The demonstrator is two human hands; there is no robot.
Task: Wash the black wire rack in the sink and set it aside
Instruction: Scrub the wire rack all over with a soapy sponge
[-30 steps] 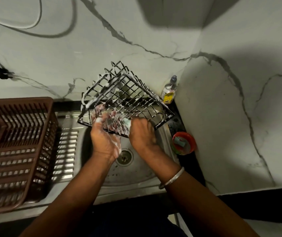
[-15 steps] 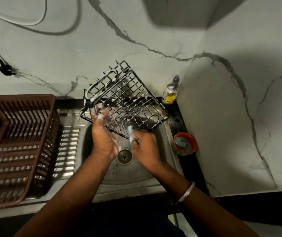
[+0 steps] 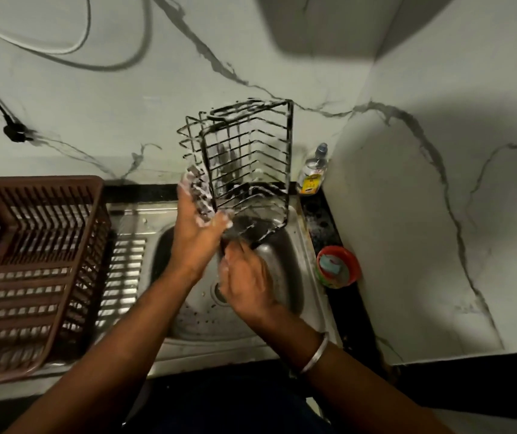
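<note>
One black wire rack (image 3: 247, 170), held up over the sink (image 3: 308, 296), tipped on a corner, foam on the wires. Its lowest corner sits just above the basin and its top stands against the marble wall (image 3: 125, 120).

Two hands:
- The left hand (image 3: 197, 233) is foamy, with fingers curled round the rack's edge at 7 o'clock, gripping it.
- The right hand (image 3: 247, 277) is just under the lowest corner at 6 o'clock, fingers curled and motion-blurred. Can't tell if it pinches anything or touches the wire.

One silver bangle (image 3: 315, 355) on the right wrist. One drain (image 3: 216, 292), partly hidden by the right hand.

One brown slatted basket (image 3: 31, 270) at 9 o'clock of the sink, on the steel drainboard (image 3: 125, 261).

On the black desk (image 3: 319, 214):
- one clear bottle (image 3: 313, 170) at 1 o'clock, yellow label, text too small to read
- one red bowl (image 3: 338, 266) at 3 o'clock, with a blue piece (image 3: 330, 264) inside

One black plug (image 3: 16, 133) on the wall at 10 o'clock, cables (image 3: 63, 51) looping above.
</note>
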